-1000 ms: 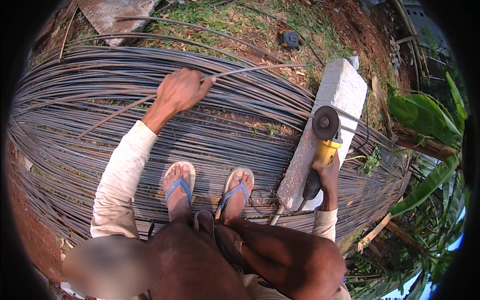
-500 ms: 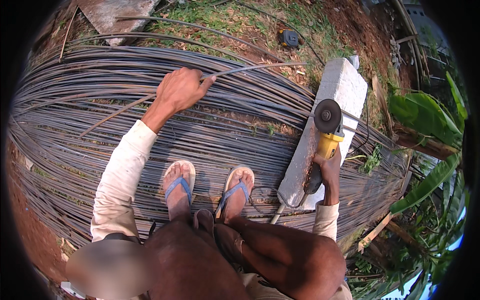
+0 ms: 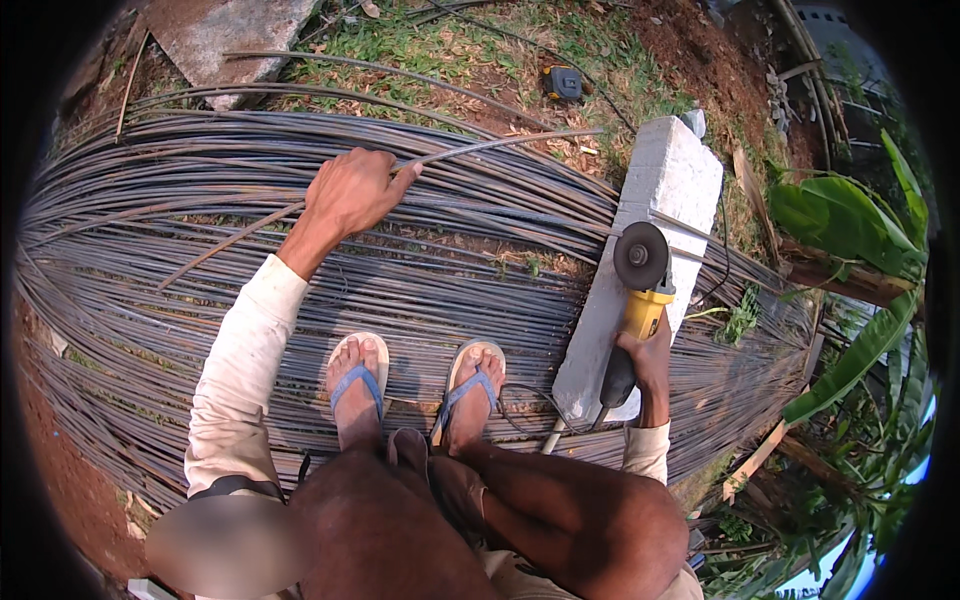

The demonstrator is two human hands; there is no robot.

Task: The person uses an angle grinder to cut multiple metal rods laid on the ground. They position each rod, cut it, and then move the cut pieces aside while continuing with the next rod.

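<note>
Left hand [image 3: 350, 195], upper-left of centre, closes on one thin grey steel rod [image 3: 500, 145], lifting it clear of the bundle; right hand [image 3: 645, 360] grips a yellow-bodied angle grinder [image 3: 635, 300] resting on the pale concrete block [image 3: 670, 190].

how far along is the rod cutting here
Done: one steel rod is lifted out of the rod pile, its end toward the concrete block. In hand: the left hand grips that rod; the right hand holds the yellow angle grinder over the block. Left: no cut shows on the rod; the disc is not touching it.
</note>
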